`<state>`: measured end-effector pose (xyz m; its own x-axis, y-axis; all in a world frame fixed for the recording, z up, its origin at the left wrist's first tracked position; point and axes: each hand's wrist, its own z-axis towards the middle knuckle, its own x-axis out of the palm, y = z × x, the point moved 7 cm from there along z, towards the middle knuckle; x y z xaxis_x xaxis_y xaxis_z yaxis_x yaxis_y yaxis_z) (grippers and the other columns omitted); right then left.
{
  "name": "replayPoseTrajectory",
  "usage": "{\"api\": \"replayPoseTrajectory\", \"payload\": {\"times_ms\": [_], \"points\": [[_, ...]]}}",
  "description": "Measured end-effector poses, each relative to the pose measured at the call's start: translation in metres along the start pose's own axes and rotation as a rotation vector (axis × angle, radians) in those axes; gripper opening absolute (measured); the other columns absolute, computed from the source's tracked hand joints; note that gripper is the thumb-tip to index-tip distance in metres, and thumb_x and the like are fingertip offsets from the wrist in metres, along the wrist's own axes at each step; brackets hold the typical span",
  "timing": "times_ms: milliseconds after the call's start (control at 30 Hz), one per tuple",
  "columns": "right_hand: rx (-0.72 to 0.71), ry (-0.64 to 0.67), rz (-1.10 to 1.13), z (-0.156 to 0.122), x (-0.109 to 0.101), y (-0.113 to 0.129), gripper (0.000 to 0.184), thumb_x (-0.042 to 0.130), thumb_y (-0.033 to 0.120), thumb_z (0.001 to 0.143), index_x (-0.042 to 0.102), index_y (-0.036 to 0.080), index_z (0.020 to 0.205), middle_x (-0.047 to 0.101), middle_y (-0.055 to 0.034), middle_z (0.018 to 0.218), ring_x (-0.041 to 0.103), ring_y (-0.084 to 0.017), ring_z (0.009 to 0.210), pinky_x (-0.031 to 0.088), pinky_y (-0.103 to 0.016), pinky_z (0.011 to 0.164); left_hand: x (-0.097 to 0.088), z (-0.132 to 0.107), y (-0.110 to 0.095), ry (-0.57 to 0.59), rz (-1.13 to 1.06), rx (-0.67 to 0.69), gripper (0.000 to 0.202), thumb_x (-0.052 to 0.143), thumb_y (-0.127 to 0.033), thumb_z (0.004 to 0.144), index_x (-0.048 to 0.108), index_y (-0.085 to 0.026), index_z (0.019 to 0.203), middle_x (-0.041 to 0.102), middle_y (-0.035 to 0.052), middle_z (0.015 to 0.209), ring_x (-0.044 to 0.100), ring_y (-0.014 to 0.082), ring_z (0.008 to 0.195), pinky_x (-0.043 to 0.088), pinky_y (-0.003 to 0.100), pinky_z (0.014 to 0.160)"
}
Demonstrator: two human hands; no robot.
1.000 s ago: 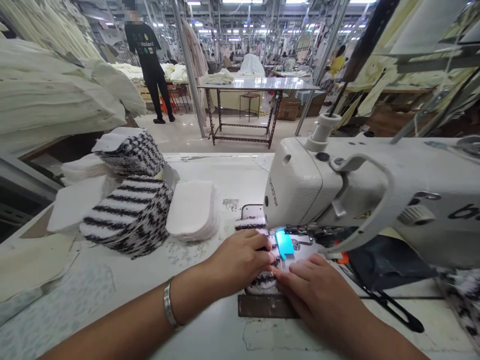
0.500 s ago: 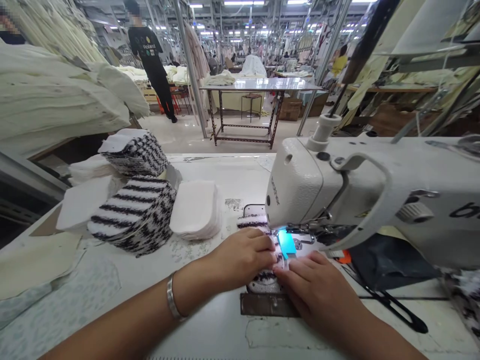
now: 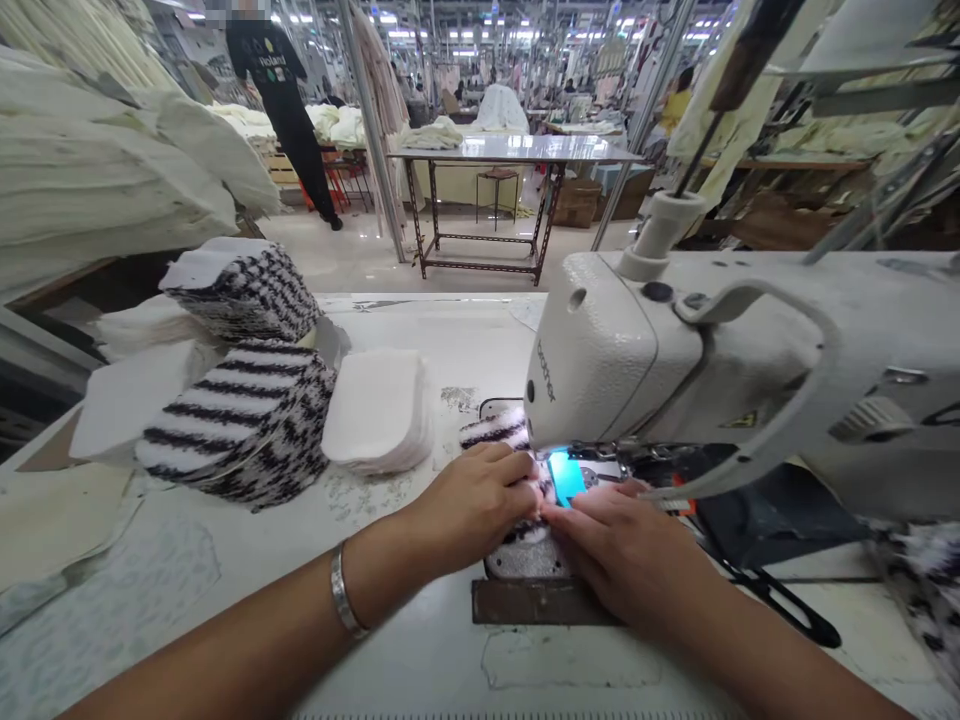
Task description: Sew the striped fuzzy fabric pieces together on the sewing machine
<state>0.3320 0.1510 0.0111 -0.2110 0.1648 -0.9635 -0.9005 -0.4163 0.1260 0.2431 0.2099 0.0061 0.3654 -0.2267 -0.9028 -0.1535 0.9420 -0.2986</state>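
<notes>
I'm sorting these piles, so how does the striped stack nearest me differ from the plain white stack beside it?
The black-and-white striped fuzzy fabric stack is patterned; the plain white fabric stack has no pattern. The striped stack looks taller and wider, the white one lower and narrower. Both are piles of cut pieces on the white sewing table, left of the sewing machine.

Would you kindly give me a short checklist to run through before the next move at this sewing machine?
1. Left hand flat on the striped fabric piece: ok.
2. Right hand pressing beside the blue guide: ok.
3. Fingertips clear of the needle: cannot tell, the machine head hides it.
4. Piece lying under the presser foot: cannot tell.
5. White stack within reach to the left: ok.
</notes>
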Motion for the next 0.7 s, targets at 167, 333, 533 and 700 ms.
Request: {"api": "replayPoseTrajectory", "payload": {"times_ms": [167, 333, 533, 700], "points": [[0.060, 0.046, -0.063, 0.004, 0.005, -0.007, 0.027, 0.051, 0.015, 0.081, 0.060, 0.026, 0.103, 0.058, 0.0020, 0.066, 0.053, -0.015, 0.061, 0.027, -0.026, 0.058, 0.002, 0.003, 0.001, -0.036, 0.116, -0.176, 0.013, 0.049, -0.020, 0.087, 0.062, -0.019, 0.085, 0.058, 0.0046, 0.101, 0.050, 0.0210, 0.090, 0.041, 0.036, 0.076], [0.019, -0.061, -0.092, 0.003, 0.000, -0.004, 0.026, 0.045, 0.014, 0.085, 0.062, 0.020, 0.104, 0.058, -0.0001, 0.065, 0.050, -0.015, 0.059, 0.028, -0.027, 0.058, 0.003, 0.008, 0.000, 0.008, 0.246, -0.300, 0.010, 0.051, -0.018, 0.084, 0.061, -0.018, 0.084, 0.059, 0.0051, 0.099, 0.051, 0.0229, 0.089, 0.040, 0.037, 0.071], [-0.055, -0.292, -0.003, -0.008, -0.015, 0.003, 0.019, 0.046, 0.016, 0.088, 0.064, 0.018, 0.093, 0.061, -0.0023, 0.074, 0.051, -0.015, 0.065, 0.030, -0.028, 0.064, -0.002, 0.010, 0.001, 0.011, 0.193, -0.345, 0.010, 0.055, -0.023, 0.086, 0.064, -0.022, 0.085, 0.058, 0.0018, 0.100, 0.050, 0.0201, 0.091, 0.038, 0.035, 0.075], [-0.107, -0.218, 0.052, -0.004, -0.013, 0.014, 0.024, 0.041, 0.016, 0.088, 0.062, 0.017, 0.076, 0.052, -0.0008, 0.061, 0.043, -0.015, 0.059, 0.027, -0.030, 0.062, -0.003, 0.008, 0.002, -0.032, 0.191, -0.359, 0.008, 0.055, -0.023, 0.085, 0.063, -0.021, 0.084, 0.059, 0.0008, 0.098, 0.050, 0.0201, 0.090, 0.038, 0.036, 0.075]]}}
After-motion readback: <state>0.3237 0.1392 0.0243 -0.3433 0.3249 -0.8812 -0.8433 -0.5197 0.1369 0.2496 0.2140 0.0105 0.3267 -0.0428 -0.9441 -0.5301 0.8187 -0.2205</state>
